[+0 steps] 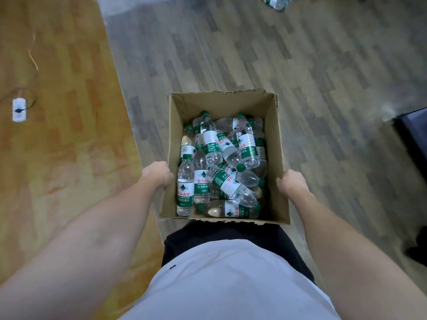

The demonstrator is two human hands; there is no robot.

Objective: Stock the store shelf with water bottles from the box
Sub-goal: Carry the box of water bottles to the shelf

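An open brown cardboard box (275, 158) hangs in front of my waist, above the floor. Inside lie several clear water bottles (209, 144) with green caps and green-and-white labels, piled in all directions. My left hand (158, 173) grips the box's left wall, fingers curled under and out of sight. My right hand (292, 182) grips the right wall in the same way. No shelf is in view.
Grey wood-pattern floor lies under and beyond the box. An orange-brown floor strip runs along the left, with a white power strip (19, 109) and cable on it. A pack of bottles (277, 2) sits at the top edge. A dark object (413, 132) stands at the right.
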